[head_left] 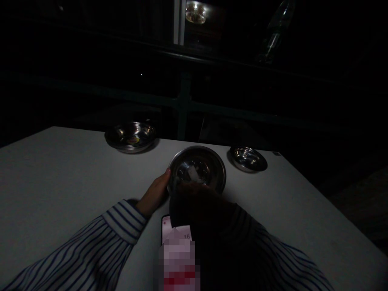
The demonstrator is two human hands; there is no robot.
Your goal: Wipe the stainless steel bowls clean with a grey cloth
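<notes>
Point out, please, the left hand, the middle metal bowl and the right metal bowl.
Left hand (155,193): head view, middle of the hand.
Middle metal bowl (213,166): head view, inner wall.
Right metal bowl (248,158): head view, inner surface.

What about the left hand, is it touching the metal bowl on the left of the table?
No, the left hand is at the rim of the middle bowl, apart from the left bowl.

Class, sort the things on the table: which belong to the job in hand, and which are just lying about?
Apparently in use:
middle metal bowl, left hand at its rim, shadowed right hand over its near side

Apparently lying about:
left-side metal bowl
right-side metal bowl
lit phone, partly hidden
</notes>
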